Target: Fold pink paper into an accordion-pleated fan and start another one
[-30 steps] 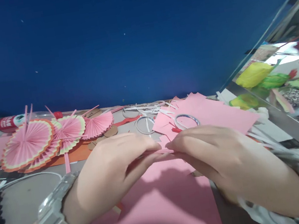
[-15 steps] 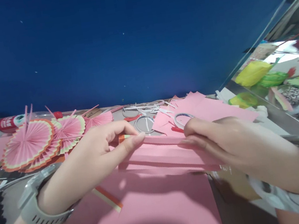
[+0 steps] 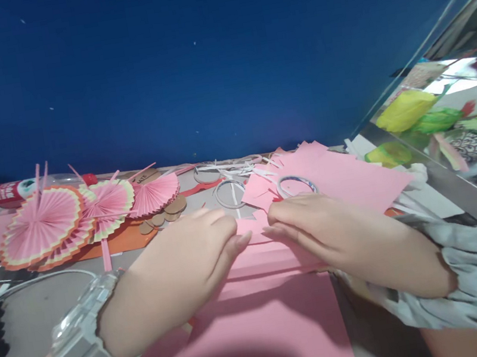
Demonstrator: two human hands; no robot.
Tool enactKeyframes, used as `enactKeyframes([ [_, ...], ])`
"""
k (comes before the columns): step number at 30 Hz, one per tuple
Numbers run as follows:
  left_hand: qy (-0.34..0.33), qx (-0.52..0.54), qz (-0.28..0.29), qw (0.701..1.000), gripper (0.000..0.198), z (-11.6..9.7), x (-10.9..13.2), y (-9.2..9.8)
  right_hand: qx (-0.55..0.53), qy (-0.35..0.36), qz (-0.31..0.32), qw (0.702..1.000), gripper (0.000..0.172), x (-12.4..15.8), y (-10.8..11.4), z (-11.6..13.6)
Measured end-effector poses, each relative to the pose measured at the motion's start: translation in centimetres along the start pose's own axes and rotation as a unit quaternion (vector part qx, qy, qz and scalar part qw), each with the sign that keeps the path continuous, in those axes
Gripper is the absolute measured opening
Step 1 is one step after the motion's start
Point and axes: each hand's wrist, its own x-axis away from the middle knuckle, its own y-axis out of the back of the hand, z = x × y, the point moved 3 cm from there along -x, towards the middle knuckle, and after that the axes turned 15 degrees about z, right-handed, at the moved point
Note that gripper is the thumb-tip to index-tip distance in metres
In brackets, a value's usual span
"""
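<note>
A large pink paper sheet (image 3: 263, 331) lies in front of me, its far end folded into narrow pleats (image 3: 262, 253). My left hand (image 3: 184, 265), with a grey watch (image 3: 81, 342) on the wrist, presses down on the left part of the folded strip, fingers together. Lying opposite it is my right hand (image 3: 333, 236), in a grey sleeve, fingers pressed flat on the right part of the pleats. The fingertips of both hands almost meet at the middle of the fold.
Several finished pink pleated paper fans (image 3: 46, 224) lie at the left on orange paper. Tape rings (image 3: 296, 184) and white paper strips (image 3: 237, 172) sit on loose pink sheets (image 3: 347, 176) behind my hands. A bottle (image 3: 14, 193) lies far left; a white cable (image 3: 24, 288) crosses the table.
Half a second ago the hands held the folded strip lifted and spread apart; now they have come together and press it flat on the sheet.
</note>
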Motion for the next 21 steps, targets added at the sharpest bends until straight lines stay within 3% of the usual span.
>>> enactKeyframes([
  [6, -0.013, 0.015, 0.048, 0.999, 0.041, 0.1, 0.4, 0.1, -0.078, 0.013, 0.044, 0.996, 0.034, 0.5, 0.3, 0.3],
  [13, -0.020, -0.060, 0.037, 0.997, 0.046, 0.3, 0.1, -0.6, -0.118, -0.018, 0.083, 0.989, 0.036, 0.5, -0.1, 0.1],
  [17, -0.009, -0.062, 0.042, 0.997, 0.044, 0.5, -0.1, -0.5, -0.014, -0.025, 0.059, 0.998, 0.030, 0.2, -0.2, 0.4],
  [21, -0.007, -0.055, 0.037, 0.998, 0.045, 0.8, -0.3, -0.3, 0.102, 0.011, -0.020, 0.995, 0.015, 0.5, -0.4, 1.5],
])
